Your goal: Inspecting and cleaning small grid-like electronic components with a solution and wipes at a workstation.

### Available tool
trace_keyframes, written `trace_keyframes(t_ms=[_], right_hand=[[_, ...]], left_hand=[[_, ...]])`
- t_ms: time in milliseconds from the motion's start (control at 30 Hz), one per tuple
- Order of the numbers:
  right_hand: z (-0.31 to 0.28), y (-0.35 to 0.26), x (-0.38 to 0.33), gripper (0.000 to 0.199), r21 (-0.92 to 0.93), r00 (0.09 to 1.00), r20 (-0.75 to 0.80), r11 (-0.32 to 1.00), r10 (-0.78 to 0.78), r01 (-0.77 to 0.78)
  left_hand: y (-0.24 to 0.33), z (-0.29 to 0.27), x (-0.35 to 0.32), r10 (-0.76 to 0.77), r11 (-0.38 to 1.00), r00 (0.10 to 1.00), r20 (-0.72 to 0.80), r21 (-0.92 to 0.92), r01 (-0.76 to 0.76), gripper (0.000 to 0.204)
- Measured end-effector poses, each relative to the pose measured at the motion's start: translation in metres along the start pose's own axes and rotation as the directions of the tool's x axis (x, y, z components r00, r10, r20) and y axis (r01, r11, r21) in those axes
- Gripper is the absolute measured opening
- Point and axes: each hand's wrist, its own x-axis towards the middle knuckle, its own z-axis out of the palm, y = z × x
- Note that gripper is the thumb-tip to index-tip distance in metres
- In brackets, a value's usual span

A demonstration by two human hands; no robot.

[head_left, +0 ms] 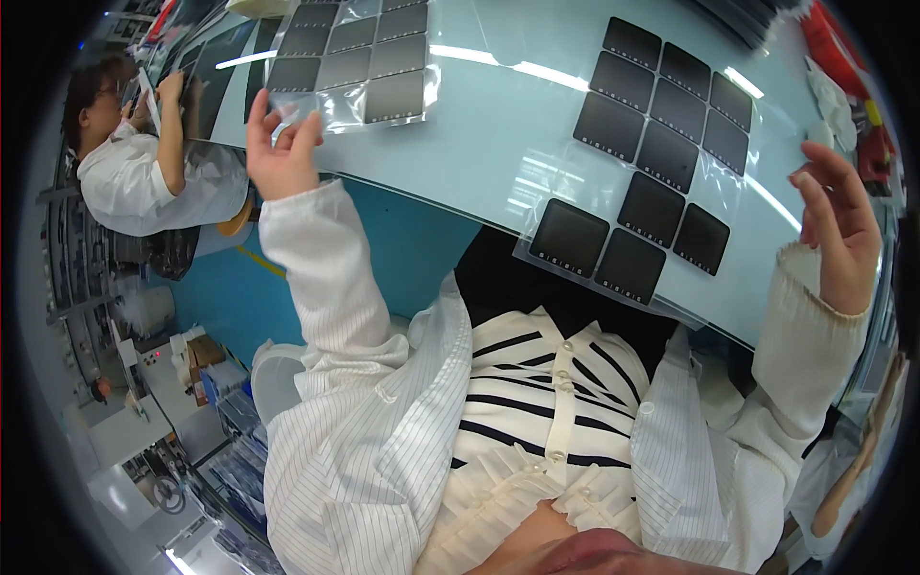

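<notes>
On the glass-topped table, a clear plastic sheet (352, 103) carrying several dark rounded rectangular panels lies at the far left. My left hand (285, 153) is at its near left corner, fingers apart; whether a fingertip touches the plastic I cannot tell. A second clear sheet (522, 251) with similar dark panels (569, 237) lies in front of me, reaching the table's near edge. Several of its panels stretch back in staggered rows, each with a row of small light marks along one edge. My right hand (836, 225) hovers at the right, fingers loosely bent and apart, holding nothing visible.
A co-worker in white (158, 182) sits at the left, handling dark sheets at the same table (479, 134). Red objects (832, 48) and crumpled clear plastic (832, 101) lie at the far right. Boxes and shelving (225, 393) stand at the lower left.
</notes>
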Motion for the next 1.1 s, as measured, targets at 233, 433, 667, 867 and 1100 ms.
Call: trace_keyframes(t_ms=[233, 433, 667, 867, 1100], right_hand=[[0.070, -0.070, -0.018, 0.051, 0.044, 0.776, 0.374, 0.845, -0.509, 0.533], [0.158, -0.081, -0.034, 0.043, -0.082, 0.549, 0.282, 0.551, -0.787, 0.831], [0.163, -0.075, -0.020, 0.041, -0.025, 0.536, 0.231, 0.546, -0.812, 0.837], [0.175, -0.076, -0.028, 0.054, -0.079, 0.453, 0.229, 0.447, -0.862, 0.891], [0.155, -0.081, -0.038, 0.053, -0.028, 0.585, 0.294, 0.605, -0.756, 0.795]], left_hand=[[0.067, -0.007, -0.042, 0.087, 0.870, 0.962, 0.259, -0.491, 0.053, 0.074], [0.078, 0.020, -0.086, 0.004, 0.776, 0.972, 0.236, -0.614, 0.146, 0.073], [0.056, 0.033, -0.131, -0.255, 0.292, 0.843, 0.474, -0.793, 0.534, 0.085], [0.059, 0.038, -0.160, -0.113, 0.710, 0.794, 0.598, -0.511, 0.486, 0.070], [0.068, 0.030, -0.140, -0.210, 0.807, 0.801, 0.561, -0.363, 0.466, 0.037]])
